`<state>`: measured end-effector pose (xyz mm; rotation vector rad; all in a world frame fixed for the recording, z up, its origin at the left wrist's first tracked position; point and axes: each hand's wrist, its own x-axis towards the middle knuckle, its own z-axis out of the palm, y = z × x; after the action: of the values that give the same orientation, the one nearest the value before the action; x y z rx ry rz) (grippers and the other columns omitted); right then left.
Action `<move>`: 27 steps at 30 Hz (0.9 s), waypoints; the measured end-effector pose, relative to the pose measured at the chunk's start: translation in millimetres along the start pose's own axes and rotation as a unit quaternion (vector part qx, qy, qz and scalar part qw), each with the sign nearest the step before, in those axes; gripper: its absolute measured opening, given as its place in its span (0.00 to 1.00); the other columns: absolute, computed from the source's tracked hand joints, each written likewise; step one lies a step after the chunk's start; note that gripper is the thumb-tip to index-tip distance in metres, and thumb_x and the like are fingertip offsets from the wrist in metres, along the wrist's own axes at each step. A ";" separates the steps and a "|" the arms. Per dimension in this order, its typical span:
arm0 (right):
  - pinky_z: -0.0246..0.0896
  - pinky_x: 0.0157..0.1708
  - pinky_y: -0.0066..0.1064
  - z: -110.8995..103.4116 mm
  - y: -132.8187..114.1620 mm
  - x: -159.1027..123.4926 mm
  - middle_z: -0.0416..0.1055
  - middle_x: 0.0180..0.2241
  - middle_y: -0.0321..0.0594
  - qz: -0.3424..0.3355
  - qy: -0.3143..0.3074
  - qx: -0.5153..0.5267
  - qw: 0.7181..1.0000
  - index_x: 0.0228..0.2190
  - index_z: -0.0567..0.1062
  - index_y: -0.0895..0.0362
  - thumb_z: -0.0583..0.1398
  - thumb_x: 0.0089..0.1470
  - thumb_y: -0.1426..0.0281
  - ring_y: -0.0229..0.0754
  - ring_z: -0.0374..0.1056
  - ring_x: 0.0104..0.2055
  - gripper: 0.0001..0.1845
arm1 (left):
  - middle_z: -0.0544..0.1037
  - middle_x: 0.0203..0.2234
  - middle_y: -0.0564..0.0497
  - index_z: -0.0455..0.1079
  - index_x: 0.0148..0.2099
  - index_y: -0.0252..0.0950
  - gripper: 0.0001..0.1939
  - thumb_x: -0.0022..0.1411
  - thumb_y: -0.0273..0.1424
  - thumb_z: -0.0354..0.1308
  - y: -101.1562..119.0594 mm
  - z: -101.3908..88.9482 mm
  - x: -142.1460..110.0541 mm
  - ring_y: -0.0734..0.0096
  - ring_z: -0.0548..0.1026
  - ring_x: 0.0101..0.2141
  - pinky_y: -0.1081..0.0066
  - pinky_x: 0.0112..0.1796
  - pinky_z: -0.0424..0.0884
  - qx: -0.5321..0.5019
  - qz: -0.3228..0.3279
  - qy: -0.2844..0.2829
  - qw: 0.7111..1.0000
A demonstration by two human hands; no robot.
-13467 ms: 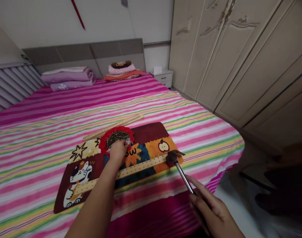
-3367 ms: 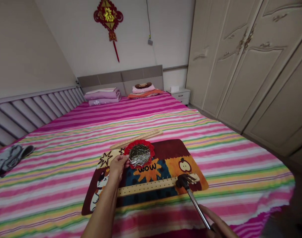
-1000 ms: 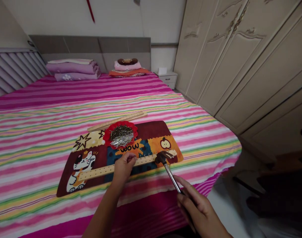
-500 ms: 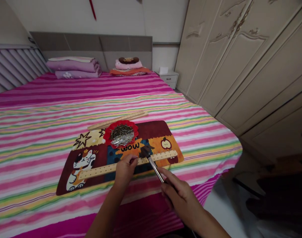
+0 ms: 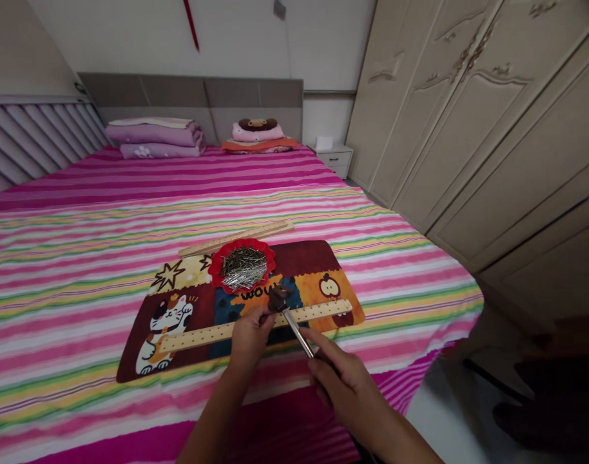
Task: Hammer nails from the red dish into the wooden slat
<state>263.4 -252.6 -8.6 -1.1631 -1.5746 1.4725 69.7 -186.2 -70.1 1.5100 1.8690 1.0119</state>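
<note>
My right hand [image 5: 340, 380] is wrapped around the dark grip of a hammer [image 5: 298, 332] with a shiny metal shaft. Its dark head [image 5: 279, 298] is just over a pale wooden strip [image 5: 202, 336] with rows of small dark holes or marks, close beside my left fingertips. At the strip's middle, my left hand [image 5: 250, 334] is closed in a pinch, seemingly on a nail that is mostly hidden by the fingers. Beyond the hands, a red scalloped bowl [image 5: 217, 283] holds many loose nails [image 5: 245, 267], some dark and some silvery.
Beneath the strip and bowl lies a patterned mat [image 5: 299, 254] on the striped bedspread [image 5: 82, 270]. More wooden strips [image 5: 236, 237] lie behind the bowl. Folded bedding [image 5: 154, 136] is stacked by the headboard [image 5: 178, 93]. A wardrobe [image 5: 449, 129] stands along the right side.
The hammer head has shifted left, closer to my left fingertips. My left hand stays pinched at the strip. The whole view has shifted slightly.
</note>
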 end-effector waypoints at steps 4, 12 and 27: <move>0.46 0.20 0.26 -2.7 4.6 -12.9 0.59 0.22 0.30 0.005 0.020 0.008 1.000 0.58 0.63 0.54 0.50 0.62 0.64 0.33 0.50 0.21 0.24 | 0.74 0.23 0.55 0.72 0.28 0.39 0.07 0.53 0.34 0.55 -0.7 0.3 0.2 0.73 0.69 0.26 0.74 0.31 0.61 -0.001 -0.001 -0.009 1.000; 0.49 0.22 0.26 -11.7 15.1 -32.4 0.59 0.22 0.32 0.076 0.056 0.020 0.995 0.58 0.65 0.53 0.53 0.59 0.58 0.36 0.52 0.23 0.28 | 0.76 0.25 0.53 0.73 0.31 0.38 0.07 0.52 0.35 0.56 -1.9 -5.5 0.0 0.72 0.71 0.28 0.72 0.33 0.66 -0.037 -0.012 -0.014 0.999; 0.57 0.25 0.27 -20.9 26.0 -43.5 0.63 0.22 0.32 0.095 0.177 0.057 0.978 0.54 0.71 0.52 0.57 0.53 0.51 0.38 0.59 0.25 0.30 | 0.76 0.31 0.44 0.77 0.29 0.38 0.12 0.49 0.22 0.53 9.4 -59.5 98.5 0.62 0.73 0.36 0.70 0.38 0.67 0.339 0.058 -0.032 0.938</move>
<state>302.8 -285.8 -27.4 -1.4491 -1.1494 1.3607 5.2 -103.0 -22.7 2.0158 2.2265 0.3452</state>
